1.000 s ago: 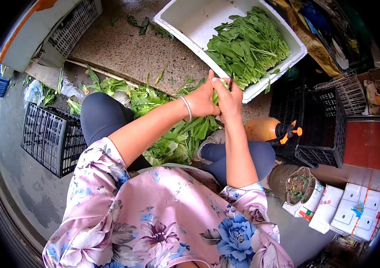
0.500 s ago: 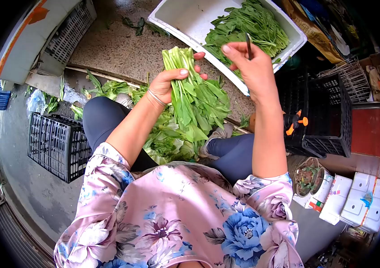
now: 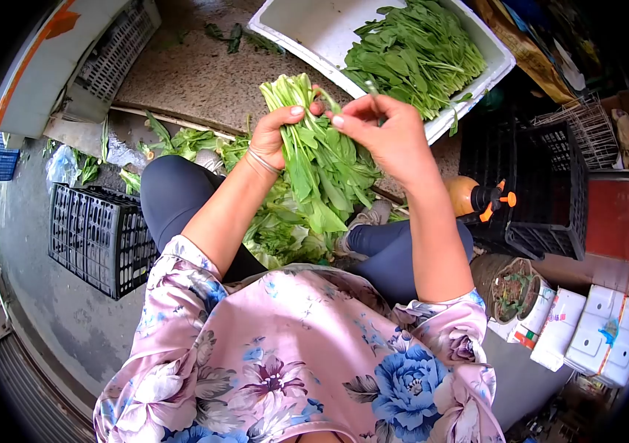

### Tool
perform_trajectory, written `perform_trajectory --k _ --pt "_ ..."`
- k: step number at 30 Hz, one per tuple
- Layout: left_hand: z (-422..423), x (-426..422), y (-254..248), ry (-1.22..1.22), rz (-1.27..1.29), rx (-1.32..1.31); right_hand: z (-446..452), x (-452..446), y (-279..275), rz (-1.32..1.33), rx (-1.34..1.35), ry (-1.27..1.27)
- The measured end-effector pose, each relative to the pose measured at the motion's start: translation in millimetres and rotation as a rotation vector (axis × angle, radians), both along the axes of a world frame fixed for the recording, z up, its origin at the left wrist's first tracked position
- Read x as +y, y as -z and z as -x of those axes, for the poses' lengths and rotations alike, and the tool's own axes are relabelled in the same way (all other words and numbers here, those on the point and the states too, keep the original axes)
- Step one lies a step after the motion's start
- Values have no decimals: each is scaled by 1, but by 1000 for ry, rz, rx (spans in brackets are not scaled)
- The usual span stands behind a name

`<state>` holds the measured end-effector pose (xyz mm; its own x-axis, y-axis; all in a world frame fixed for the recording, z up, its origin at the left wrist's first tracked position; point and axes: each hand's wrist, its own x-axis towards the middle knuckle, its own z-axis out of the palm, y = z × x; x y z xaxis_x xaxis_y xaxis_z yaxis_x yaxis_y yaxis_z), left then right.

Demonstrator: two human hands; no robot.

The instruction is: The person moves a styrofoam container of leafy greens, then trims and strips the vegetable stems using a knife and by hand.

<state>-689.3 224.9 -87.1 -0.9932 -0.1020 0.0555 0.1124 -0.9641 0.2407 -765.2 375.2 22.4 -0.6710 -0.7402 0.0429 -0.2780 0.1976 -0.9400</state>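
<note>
Over the gap between the two bent knees, I have both hands working at one bunch of greens point(image 3: 322, 170). My left hand point(image 3: 276, 134) is wrapped round its stalks, thumb across the front, with the pale cut-looking ends uppermost and the leaves hanging down toward the other hand's forearm. My right hand point(image 3: 392, 136) is beside it, thumb and forefinger drawn together on a thin green stalk point(image 3: 327, 100) at the bunch's edge; whether that piece is free or attached, I cannot tell. Something slim and dark shows among the right fingers, too blurred for me to name.

As for progress, I judge it to be partway. A large heap of similar greens point(image 3: 421, 59) lies in one end of the white box point(image 3: 314, 33), beyond my right hand, while the other end shows bare wall and bottom. The bunch I hold is outside that box, and with both hands on it, I take its handling as unfinished. Below it, loose leaves point(image 3: 274, 229) cover the ground between the shoes; from this view I can't tell which are discards and which remain to be handled.
</note>
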Motion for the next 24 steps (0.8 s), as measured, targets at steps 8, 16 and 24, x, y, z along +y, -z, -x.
perform_trajectory --k 8,16,24 --pt "0 -5 -4 -11 -254 185 19 43 -36 251 -347 142" --pt "-5 -18 -12 -160 -265 215 21 71 47 -313 -119 229" --pt "6 -9 -30 -340 282 -218 10 41 25 92 -97 282"
